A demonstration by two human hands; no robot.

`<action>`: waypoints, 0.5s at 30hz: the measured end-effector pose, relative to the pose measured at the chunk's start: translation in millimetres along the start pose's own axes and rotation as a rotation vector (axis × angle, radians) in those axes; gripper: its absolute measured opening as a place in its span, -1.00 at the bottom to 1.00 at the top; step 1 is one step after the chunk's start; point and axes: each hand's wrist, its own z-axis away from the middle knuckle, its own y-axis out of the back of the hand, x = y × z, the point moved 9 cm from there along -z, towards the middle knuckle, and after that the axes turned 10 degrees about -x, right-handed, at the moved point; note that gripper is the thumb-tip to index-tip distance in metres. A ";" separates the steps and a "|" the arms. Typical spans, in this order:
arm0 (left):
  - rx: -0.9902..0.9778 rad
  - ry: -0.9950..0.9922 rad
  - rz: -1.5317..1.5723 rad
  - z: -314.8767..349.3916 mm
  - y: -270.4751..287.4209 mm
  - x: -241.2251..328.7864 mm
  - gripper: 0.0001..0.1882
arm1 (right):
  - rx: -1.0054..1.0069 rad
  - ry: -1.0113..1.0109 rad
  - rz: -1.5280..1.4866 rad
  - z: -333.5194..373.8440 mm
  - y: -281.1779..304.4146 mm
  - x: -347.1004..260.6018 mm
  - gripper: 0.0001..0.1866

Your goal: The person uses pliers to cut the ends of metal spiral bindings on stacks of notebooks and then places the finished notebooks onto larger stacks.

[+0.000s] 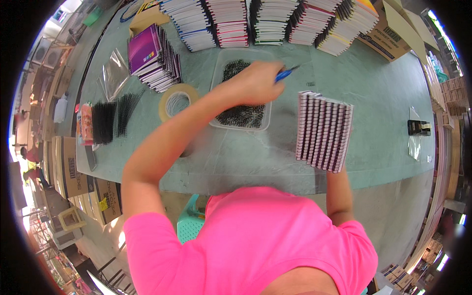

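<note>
My left hand (263, 82) is closed round a blue-handled tool (283, 74) with a narrow dark tip pointing right; its exact kind is hard to make out. The hand is above a clear plastic tub (268, 118) filled with small black bits (241, 117). To the right, a stack of spiral-bound notebooks (324, 130) is held up with the dark coil spines facing me. My right forearm (339, 194) runs up beneath this stack and my right hand supports it, its fingers hidden behind the notebooks.
Tall notebook stacks (273, 22) line the far side of the table (383, 132). At left are purple notebooks (147, 51), a tape roll (169, 105), black plastic coils (103, 123) and clear film (113, 76). A cardboard box (388, 37) and a tape dispenser (419, 128) are at right.
</note>
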 end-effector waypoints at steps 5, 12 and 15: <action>-0.233 0.211 -0.354 -128.2 -42.4 -23.9 -0.70 | 0.247 0.185 0.081 33.5 32.8 -26.6 -0.53; -0.198 0.350 -0.394 -196.1 -120.7 -91.4 -0.69 | 0.489 0.385 0.162 89.1 59.9 -60.0 -0.58; -0.091 0.290 -0.207 -195.9 -117.3 -63.1 -0.73 | 0.546 0.442 0.146 102.4 68.5 -70.4 -0.59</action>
